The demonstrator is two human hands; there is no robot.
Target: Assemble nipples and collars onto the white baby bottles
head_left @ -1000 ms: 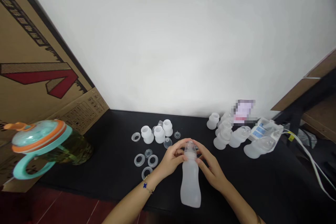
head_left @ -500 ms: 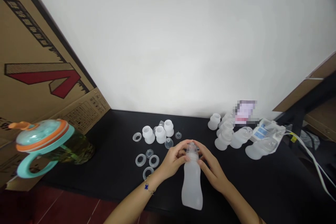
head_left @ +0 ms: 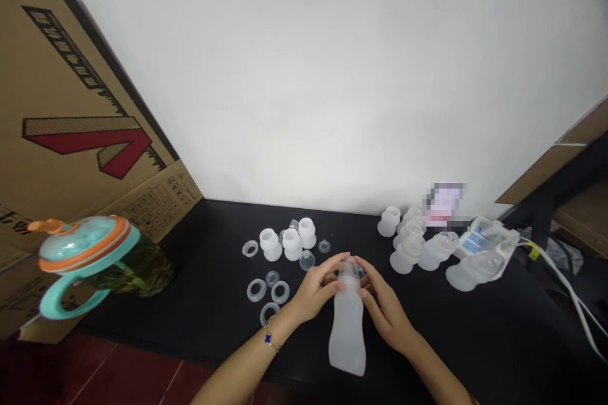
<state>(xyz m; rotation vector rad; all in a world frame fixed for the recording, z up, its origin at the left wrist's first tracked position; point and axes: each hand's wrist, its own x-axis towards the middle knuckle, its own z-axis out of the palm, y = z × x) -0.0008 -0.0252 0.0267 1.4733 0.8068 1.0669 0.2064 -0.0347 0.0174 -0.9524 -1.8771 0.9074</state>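
A frosted white baby bottle (head_left: 347,332) stands on the black table, with a clear cap (head_left: 349,267) at its top. My left hand (head_left: 319,285) grips the neck from the left, its thumb at the collar and fingertips at the cap's top. From the right, my right hand (head_left: 384,307) closes round the same neck and cap. Part of the collar is hidden by my fingers. Left of my hands lie several translucent rings (head_left: 256,290) and a small clear teat (head_left: 307,259). Behind them stand three short white bottles (head_left: 270,245).
Several capped small bottles (head_left: 407,254) are grouped at the right, beside a white power strip (head_left: 487,234) with cables. A pixelated card (head_left: 444,204) is near the wall. At the left are a teal-and-orange drinking cup (head_left: 99,266) and a large cardboard box (head_left: 85,101).
The view has shifted slightly, so the things at the left appear a little farther right. Both hands stay round the bottle's top; their grip looks nearly the same.
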